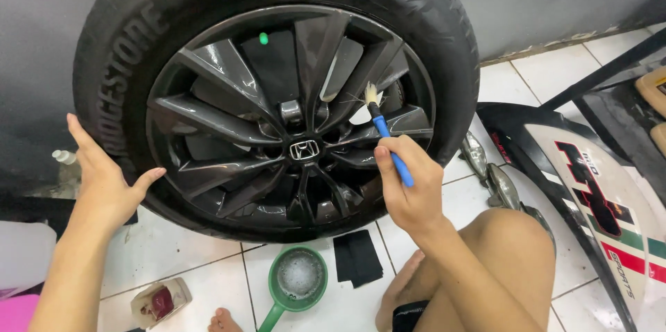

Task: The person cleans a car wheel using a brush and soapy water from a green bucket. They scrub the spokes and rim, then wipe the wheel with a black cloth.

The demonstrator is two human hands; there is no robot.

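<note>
Both forearms bare with no sleeves, left hand [104, 179] at 9 o'clock and right hand [409, 193] near centre without gloves or rings; bare knee at 5 o'clock, black hem [409, 316] below it, barefoot toes at 6 o'clock.

We see a black tyre [111, 61] around a glossy dark grey rim [229, 124] with a small green dot [263, 38] near its top. The brush [388, 141] has a blue handle and pale bristles. On the white-tiled floor [208, 276] sit a green scoop [295, 283] holding grey foam and a black cloth [357, 257]. The body panel [596, 200] is white with red, black and green stripes.
</note>
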